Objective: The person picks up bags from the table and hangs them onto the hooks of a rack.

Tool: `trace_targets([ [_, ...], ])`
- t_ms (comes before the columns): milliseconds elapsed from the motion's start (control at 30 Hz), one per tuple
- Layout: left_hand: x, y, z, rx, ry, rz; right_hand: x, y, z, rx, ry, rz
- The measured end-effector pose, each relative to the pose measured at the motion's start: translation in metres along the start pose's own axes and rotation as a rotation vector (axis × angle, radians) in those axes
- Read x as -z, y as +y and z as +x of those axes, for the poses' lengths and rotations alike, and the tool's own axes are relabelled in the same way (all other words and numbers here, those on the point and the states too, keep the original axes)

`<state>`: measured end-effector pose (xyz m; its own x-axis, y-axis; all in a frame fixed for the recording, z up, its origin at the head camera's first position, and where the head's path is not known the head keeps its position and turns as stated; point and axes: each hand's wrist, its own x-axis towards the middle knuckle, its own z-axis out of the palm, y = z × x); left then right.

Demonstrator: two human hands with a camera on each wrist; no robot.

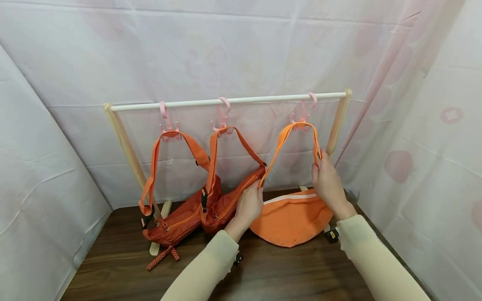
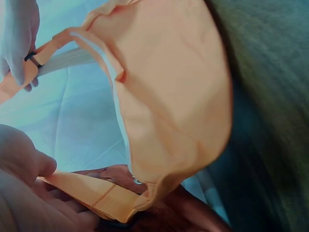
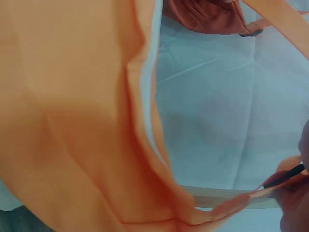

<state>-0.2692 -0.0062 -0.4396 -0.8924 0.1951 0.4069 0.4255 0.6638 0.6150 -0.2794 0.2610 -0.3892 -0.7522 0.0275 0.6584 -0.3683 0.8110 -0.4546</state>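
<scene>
A bright orange waist bag [image 1: 290, 223] with a white zipper hangs by its strap [image 1: 279, 144] from the right-hand pink hook hanger [image 1: 304, 112]. My left hand [image 1: 250, 205] pinches the strap at the bag's left end; in the left wrist view the thumb [image 2: 46, 163] presses on the webbing. Higher up on the other side, my right hand [image 1: 328, 182] grips the strap's right length. A dark strap slider [image 3: 285, 176] shows beside the right fingers in the right wrist view. The bag's body fills much of both wrist views, its lower edge close over the tabletop.
Two darker rust-orange bags [image 1: 180, 221] hang to the left on pink hangers [image 1: 224, 110], the nearer one [image 1: 229, 205] beside my left hand. A white rod [image 1: 256, 99] on wooden posts [image 1: 126, 144] carries the hangers above a dark wooden table [image 1: 271, 271]. Pale curtains [image 1: 425, 138] surround it.
</scene>
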Motion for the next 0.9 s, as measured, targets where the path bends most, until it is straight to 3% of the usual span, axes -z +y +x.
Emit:
trace_targets([
  [267, 0.005, 0.003, -0.021, -0.005, 0.075, -0.011, -0.008, 0.001, -0.020, 0.093, 0.089, 0.050],
  [600, 0.020, 0.003, -0.048, -0.038, 0.091, -0.084, -0.011, 0.002, -0.039, 0.291, 0.263, 0.075],
  [800, 0.028, -0.002, -0.060, -0.061, 0.086, -0.102, -0.015, -0.004, -0.049, 0.410, 0.321, 0.085],
  [900, 0.031, -0.005, -0.066, -0.085, 0.076, -0.088, -0.017, -0.008, -0.056, 0.433, 0.317, 0.094],
])
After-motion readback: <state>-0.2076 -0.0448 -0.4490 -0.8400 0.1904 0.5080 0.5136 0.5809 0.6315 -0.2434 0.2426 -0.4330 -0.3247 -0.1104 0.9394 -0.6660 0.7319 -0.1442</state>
